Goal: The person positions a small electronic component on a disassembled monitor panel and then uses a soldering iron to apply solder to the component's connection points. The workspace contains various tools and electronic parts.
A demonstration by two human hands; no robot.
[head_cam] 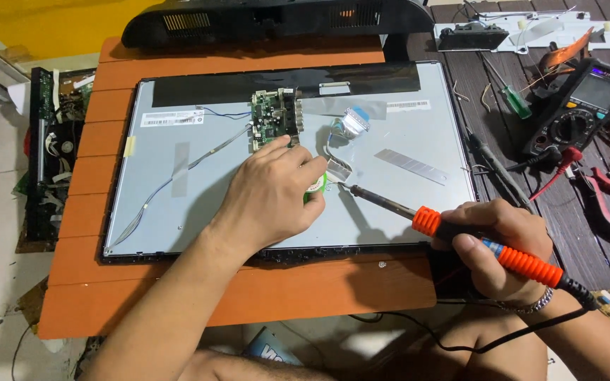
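Observation:
My left hand (273, 190) rests on the grey metal back of a flat display panel (178, 212), fingers closed around a small green and white round tin (317, 186). My right hand (497, 240) grips a soldering iron (460, 236) with an orange and blue handle; its dark tip points left to just beside the tin. A green circuit board (275, 116) sits on the panel just beyond my left hand, with thin wires and a flat ribbon cable (344, 134) beside it.
The panel lies on an orange slatted table (248, 289). A black monitor back cover (270, 21) lies at the far edge. To the right on dark planks are a multimeter (582, 106), red probes (566, 166), a green-handled screwdriver (513, 99) and pliers. An opened electronic device (51, 155) stands left.

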